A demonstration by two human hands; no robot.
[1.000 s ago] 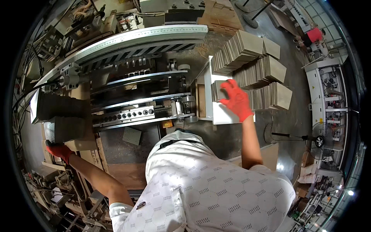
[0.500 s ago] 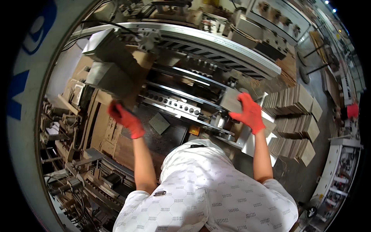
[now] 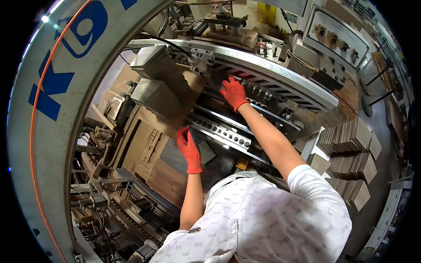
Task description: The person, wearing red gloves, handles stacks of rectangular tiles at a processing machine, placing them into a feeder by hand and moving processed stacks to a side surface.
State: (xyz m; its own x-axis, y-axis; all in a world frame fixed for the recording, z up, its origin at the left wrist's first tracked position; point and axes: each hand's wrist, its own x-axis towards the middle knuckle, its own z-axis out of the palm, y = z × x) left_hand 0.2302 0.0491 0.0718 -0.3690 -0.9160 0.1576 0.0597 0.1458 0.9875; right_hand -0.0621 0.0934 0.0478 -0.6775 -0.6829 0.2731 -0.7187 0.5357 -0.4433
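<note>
Both my hands wear red gloves. My right hand [image 3: 233,93] reaches across the metal guide rails [image 3: 223,116] to their far side, fingers spread, palm down; what lies under it is hard to make out. My left hand [image 3: 189,150] is at the near left end of the rails, thumb and fingers bent with a gap between them and nothing plainly held. Beside its wrist, a square grey panel [image 3: 206,152] lies on the dark surface, partly covered by the hand. Stacked grey panels [image 3: 155,94] stand just beyond my left hand.
Several rows of thin panels [image 3: 344,138] stand at the right by a white ledge. A long metal beam [image 3: 280,70] with striped marking crosses behind the rails. A control box [image 3: 335,33] with knobs stands at the far right. Machine parts and cables [image 3: 98,204] fill the lower left.
My right hand has moved left and away from me over the rails. The panel beside it at the rails' right end no longer shows there. My left hand has come nearer the rails; the view has shifted.
</note>
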